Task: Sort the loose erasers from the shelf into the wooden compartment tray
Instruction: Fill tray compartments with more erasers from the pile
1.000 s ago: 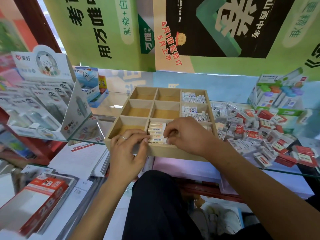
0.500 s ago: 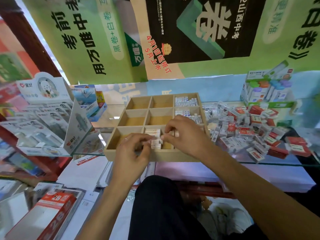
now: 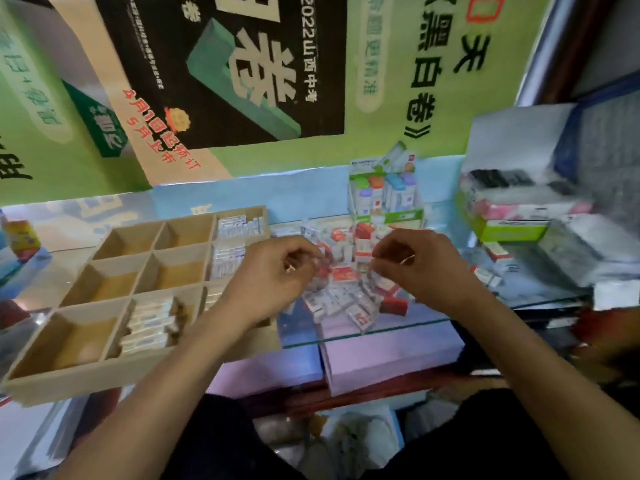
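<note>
Both hands hover over the loose erasers on the glass shelf, at 3 o'clock from the tray. Left hand and right hand have curled fingers; whether either grip pinches anything I cannot tell. Erasers look light, firm, slick-sleeved: best pinched across the long sides.

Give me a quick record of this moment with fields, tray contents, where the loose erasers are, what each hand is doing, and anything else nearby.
tray: wooden compartment tray on the glass shelf, left side
filled compartments: right column, plus stacked erasers in the near middle one
empty compartments: five, the whole left column and the two farther middle ones
loose erasers: pile right of the tray
left hand: over the pile's left edge, fingers curled
right hand: over the pile's right side, fingers curled
held items: too blurred to tell
nearby: display box behind the pile
</note>
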Demonstrator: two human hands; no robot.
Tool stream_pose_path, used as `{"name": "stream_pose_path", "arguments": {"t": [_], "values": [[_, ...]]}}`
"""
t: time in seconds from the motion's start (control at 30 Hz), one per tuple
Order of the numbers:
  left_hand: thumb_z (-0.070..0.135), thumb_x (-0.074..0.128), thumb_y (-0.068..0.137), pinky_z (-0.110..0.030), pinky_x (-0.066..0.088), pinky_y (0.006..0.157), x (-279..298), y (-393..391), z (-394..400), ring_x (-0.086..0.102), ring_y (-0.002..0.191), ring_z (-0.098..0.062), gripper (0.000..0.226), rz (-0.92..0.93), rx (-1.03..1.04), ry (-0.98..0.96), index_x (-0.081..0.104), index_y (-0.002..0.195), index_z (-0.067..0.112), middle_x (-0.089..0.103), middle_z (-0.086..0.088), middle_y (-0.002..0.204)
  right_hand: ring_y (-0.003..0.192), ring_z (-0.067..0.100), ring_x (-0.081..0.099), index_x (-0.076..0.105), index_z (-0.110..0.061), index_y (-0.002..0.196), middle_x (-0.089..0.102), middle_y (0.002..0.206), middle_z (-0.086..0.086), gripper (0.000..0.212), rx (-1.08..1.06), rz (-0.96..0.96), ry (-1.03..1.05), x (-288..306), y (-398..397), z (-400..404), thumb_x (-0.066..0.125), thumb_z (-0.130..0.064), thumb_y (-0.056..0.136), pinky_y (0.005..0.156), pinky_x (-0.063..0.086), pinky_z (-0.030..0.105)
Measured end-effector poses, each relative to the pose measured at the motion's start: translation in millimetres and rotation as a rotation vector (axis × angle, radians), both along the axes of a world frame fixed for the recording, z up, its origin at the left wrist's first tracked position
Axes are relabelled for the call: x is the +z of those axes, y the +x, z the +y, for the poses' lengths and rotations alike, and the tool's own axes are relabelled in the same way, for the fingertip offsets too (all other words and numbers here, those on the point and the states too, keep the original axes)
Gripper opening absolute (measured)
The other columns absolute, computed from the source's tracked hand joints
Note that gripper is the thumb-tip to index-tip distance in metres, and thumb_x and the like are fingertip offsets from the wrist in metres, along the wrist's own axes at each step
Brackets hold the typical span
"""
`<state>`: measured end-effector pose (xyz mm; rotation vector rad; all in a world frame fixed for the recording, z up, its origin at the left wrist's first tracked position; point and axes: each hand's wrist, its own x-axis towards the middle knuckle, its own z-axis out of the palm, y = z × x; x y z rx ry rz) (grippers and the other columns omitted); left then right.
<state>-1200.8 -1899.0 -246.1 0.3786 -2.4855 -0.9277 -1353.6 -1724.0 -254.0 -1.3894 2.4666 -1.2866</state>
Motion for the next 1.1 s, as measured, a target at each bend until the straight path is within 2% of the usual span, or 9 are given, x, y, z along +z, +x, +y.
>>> {"name": "stream_pose_path", "arguments": {"t": [0.1, 0.23, 0.37, 0.47, 0.57, 0.67, 0.83, 0.97, 1.1], "values": [[0.01, 0.064, 0.085, -0.02, 0.047, 0.08, -3.2, -37.3, 7.4, 0.061, 0.085, -0.004, 0.018, -0.054, -0.019, -0.101, 0.072, 0.094, 0.023, 0.07, 0.005, 0.096, 0.069, 0.002, 0.064, 0.068, -0.02, 0.077, 0.069, 0.072, -0.01, 0.007, -0.09, -0.035, -0.026, -3.9, -26.7, 22.3, 0.075, -0.02, 0.08, 0.064, 0.046, 0.011], [0.027, 0.062, 0.082, -0.029, 0.043, 0.089, -13.8, -89.2, 11.5, 0.056, 0.106, -0.018, 0.026, -0.142, -0.015, -0.228, 0.068, 0.107, 0.026, 0.062, -0.001, 0.111, 0.069, 0.008, 0.066, 0.07, -0.016, 0.08, 0.071, 0.074, -0.006, 0.002, -0.202, -0.075, -0.009, -16.3, -57.8, 37.6, 0.07, -0.017, 0.083, 0.063, 0.048, 0.023], [0.058, 0.045, 0.084, -0.04, 0.04, 0.102, -23.3, -136.1, 14.5, 0.047, 0.124, -0.029, 0.058, -0.349, 0.106, -0.319, 0.05, 0.134, 0.029, 0.054, -0.005, 0.131, 0.078, 0.014, 0.063, 0.067, -0.017, 0.096, 0.066, 0.096, -0.002, 0.011, -0.279, -0.049, 0.024, -28.9, -87.9, 34.0, 0.067, -0.02, 0.085, 0.069, 0.045, 0.025], [0.066, 0.032, 0.081, -0.046, 0.031, 0.108, -31.2, -152.5, 23.9, 0.042, 0.131, -0.027, 0.067, -0.502, 0.081, -0.334, 0.042, 0.14, 0.036, 0.046, -0.001, 0.144, 0.097, 0.021, 0.059, 0.06, -0.018, 0.118, 0.054, 0.118, 0.005, 0.03, -0.283, -0.019, 0.101, -33.0, -105.5, 26.0, 0.063, -0.019, 0.089, 0.085, 0.047, 0.032], [0.056, 0.042, 0.089, -0.044, 0.024, 0.109, -36.2, -157.4, 26.2, 0.039, 0.133, -0.024, 0.051, -0.489, 0.044, -0.362, 0.044, 0.136, 0.04, 0.044, 0.005, 0.145, 0.13, 0.027, 0.039, 0.041, -0.02, 0.142, 0.034, 0.146, 0.008, 0.055, -0.253, 0.063, 0.234, -34.4, -116.3, 12.0, 0.055, -0.012, 0.089, 0.103, 0.039, 0.038], [0.053, 0.049, 0.088, -0.043, 0.029, 0.105, -34.7, -155.8, 24.1, 0.045, 0.125, -0.022, 0.04, -0.474, 0.042, -0.346, 0.051, 0.126, 0.041, 0.052, 0.006, 0.134, 0.143, 0.028, 0.013, 0.029, -0.024, 0.149, 0.014, 0.159, 0.003, 0.069, -0.168, 0.311, 0.433, -33.5, -117.2, -6.6, 0.053, -0.009, 0.086, 0.111, 0.029, 0.047], [0.039, 0.049, 0.083, -0.038, 0.039, 0.097, -33.1, -150.5, 17.8, 0.051, 0.115, -0.023, 0.031, -0.389, 0.083, -0.29, 0.062, 0.112, 0.037, 0.06, 0.004, 0.118, 0.144, 0.024, 0.02, 0.026, -0.025, 0.151, 0.022, 0.159, -0.001, 0.068, 0.072, 0.355, 0.605, -38.0, -111.8, -21.7, 0.054, -0.015, 0.09, 0.114, 0.02, 0.042], [0.038, 0.047, 0.083, -0.038, 0.039, 0.098, -34.5, -146.0, 14.0, 0.05, 0.115, -0.023, 0.036, -0.396, 0.098, -0.304, 0.061, 0.117, 0.035, 0.061, 0.003, 0.121, 0.124, 0.027, 0.043, 0.048, -0.018, 0.133, 0.049, 0.137, 0.002, 0.043, -0.053, 0.422, 0.557, -44.5, -115.4, -4.8, 0.053, -0.027, 0.09, 0.096, 0.037, 0.039], [0.036, 0.049, 0.08, -0.04, 0.039, 0.1, -30.7, -148.0, 18.8, 0.05, 0.119, -0.024, 0.044, -0.413, 0.095, -0.278, 0.058, 0.124, 0.032, 0.058, 0.001, 0.125, 0.109, 0.028, 0.05, 0.055, -0.014, 0.116, 0.056, 0.123, 0.002, 0.028, -0.154, 0.428, 0.551, -51.3, -119.0, 14.6, 0.047, -0.028, 0.094, 0.084, 0.039, 0.037]]}}
